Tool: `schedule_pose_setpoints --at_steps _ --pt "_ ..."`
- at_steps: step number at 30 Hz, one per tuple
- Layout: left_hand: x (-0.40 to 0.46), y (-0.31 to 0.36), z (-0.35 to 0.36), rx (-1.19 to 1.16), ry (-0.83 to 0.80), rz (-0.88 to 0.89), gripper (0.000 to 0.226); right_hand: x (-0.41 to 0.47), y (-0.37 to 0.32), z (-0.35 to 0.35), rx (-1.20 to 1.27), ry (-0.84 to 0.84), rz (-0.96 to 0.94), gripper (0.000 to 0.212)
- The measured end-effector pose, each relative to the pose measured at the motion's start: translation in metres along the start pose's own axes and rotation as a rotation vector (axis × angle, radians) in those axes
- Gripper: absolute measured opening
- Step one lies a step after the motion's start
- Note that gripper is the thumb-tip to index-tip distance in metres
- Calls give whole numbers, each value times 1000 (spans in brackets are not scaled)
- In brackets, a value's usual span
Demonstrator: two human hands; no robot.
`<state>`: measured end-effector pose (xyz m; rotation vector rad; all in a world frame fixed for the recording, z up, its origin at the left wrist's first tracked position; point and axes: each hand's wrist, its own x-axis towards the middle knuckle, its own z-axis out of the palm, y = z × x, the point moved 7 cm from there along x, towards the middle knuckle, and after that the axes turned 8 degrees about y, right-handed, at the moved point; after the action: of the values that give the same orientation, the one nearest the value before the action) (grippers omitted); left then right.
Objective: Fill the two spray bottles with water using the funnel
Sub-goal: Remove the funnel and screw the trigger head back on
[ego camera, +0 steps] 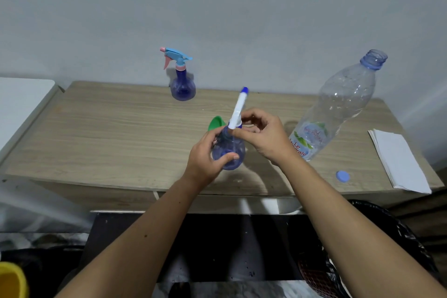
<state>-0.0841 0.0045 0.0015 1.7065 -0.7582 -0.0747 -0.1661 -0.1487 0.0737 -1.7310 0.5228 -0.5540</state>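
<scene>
Near spray bottle: upright at the middle of the wooden table, between both hands.
Left hand: fingers and thumb curled round the bottle's round body.
Right hand: fingers pinching the white spray head at the bottle's neck; its blue tip points up and far.
Funnel: green, just behind the left hand, partly hidden.
Far spray bottle: upright near the wall, head on, well apart.
Water bottle: uncapped, right of the hands, mostly empty.
Cap: blue, near right edge.
Paper: white stack, far right.
</scene>
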Motion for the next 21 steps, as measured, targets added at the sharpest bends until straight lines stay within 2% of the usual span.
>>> schedule_pose_setpoints --at_steps 3,10,15,21 --pt "-1 0 0 -5 5 -1 69 2 0 2 -38 37 21 44" --pt "-1 1 0 -18 20 -10 67 0 -1 -2 -65 -9 -21 25" --pt "0 -5 1 -2 18 -14 72 2 4 -2 -4 14 34 35" --pt "0 -6 1 -15 23 -15 72 3 5 -1 -12 -64 24 28"
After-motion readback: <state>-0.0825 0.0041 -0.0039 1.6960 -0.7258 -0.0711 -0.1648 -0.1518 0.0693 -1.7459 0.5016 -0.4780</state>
